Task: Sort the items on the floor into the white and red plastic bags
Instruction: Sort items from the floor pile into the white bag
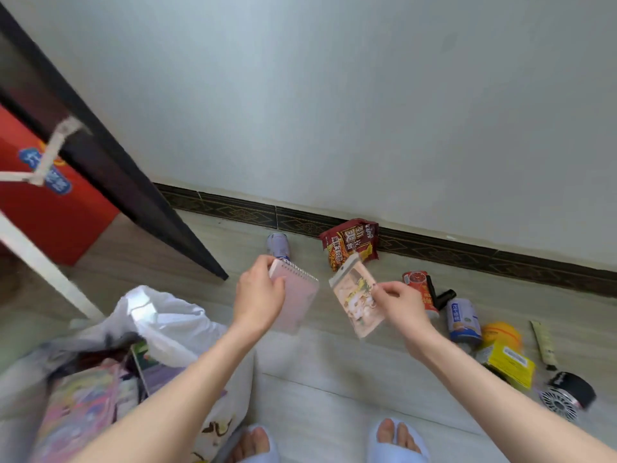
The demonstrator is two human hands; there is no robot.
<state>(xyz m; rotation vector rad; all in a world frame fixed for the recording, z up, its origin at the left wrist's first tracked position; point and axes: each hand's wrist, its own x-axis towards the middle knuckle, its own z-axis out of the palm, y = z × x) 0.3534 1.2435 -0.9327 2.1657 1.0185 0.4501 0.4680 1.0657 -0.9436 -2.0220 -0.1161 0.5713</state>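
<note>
Above the floor, the left hand is gripping a pink notebook, its spiral edge pointing far-right, while the right hand is pinching a snack packet tilted lengthwise far-left to near-right; the white bag is lying near-left.

A single wide-angle view looks from the person's head, forward and steeply down. Both hands sit close at mid-frame, the floor spreads below them, and the wall fills the upper half, its lines bent by the lens.
</note>
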